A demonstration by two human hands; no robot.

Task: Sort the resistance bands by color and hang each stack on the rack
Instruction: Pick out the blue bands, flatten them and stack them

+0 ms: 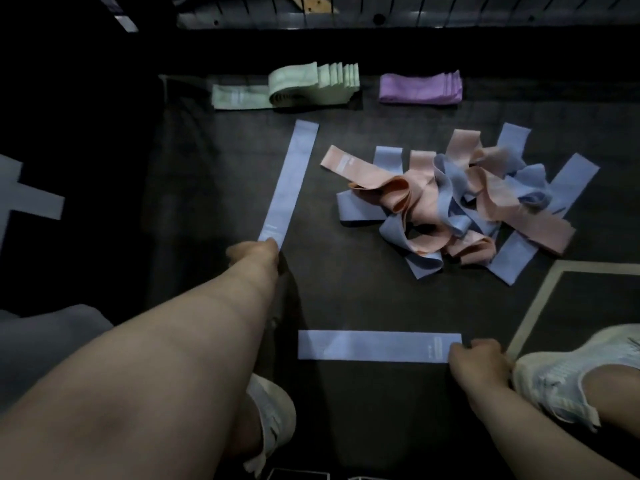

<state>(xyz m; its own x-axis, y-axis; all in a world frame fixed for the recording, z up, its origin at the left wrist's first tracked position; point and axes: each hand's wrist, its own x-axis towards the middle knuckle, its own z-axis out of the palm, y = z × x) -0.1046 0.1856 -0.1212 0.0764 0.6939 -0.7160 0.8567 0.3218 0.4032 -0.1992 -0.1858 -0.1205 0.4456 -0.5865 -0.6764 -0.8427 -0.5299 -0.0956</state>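
Left hand (254, 254) pinches the near end of an angled blue band (289, 181) and right hand (479, 363) grips the right end of a second blue band (374, 346); hands well apart, both bands flat on the dark mat (346, 299). Mixed pink/blue pile (460, 202) lies unsorted beyond the right hand. Green stack (301, 86) and purple stack (420, 88) sit side by side at the far edge.

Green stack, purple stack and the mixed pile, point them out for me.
green stack (301, 84), head view, on the curled top band.
purple stack (419, 88), head view, middle of its top band.
mixed pile (460, 202), head view, near the heap's centre.
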